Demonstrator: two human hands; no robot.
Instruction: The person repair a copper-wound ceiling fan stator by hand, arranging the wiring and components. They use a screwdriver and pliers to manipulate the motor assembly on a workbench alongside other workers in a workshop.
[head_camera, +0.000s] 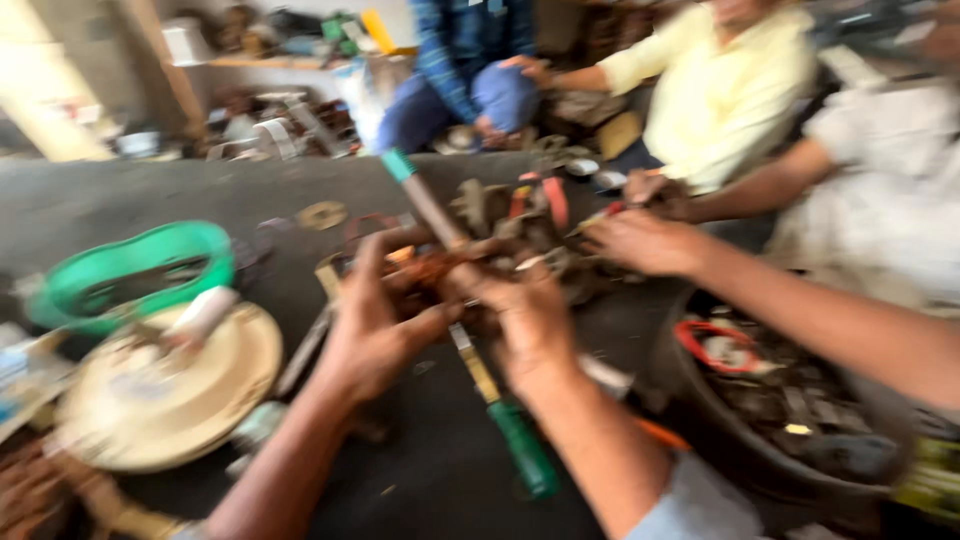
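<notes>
A dark, littered desk (150, 200) ran through a crowded workshop. Both hands, left hand (375, 330) and right hand (525, 320), closed on a rusty copper-wound part (440, 268) at centre. A green-handled screwdriver (520, 445) lay beneath. Steadier bracing against the desk would have suited the grip.

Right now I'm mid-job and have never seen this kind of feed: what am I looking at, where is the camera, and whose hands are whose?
There is one blurred picture, from a camera on the worker's head, looking down. No machine: the left hand and right hand rising from the bottom edge are the wearer's own. Both close around a small brownish part; blur hides what it is. A co-worker's hand reaches in from the right. On the dark work surface lie a green-handled screwdriver, a cream round disc, a green ring-shaped piece and a black tub of scrap. Other people sit behind.
</notes>
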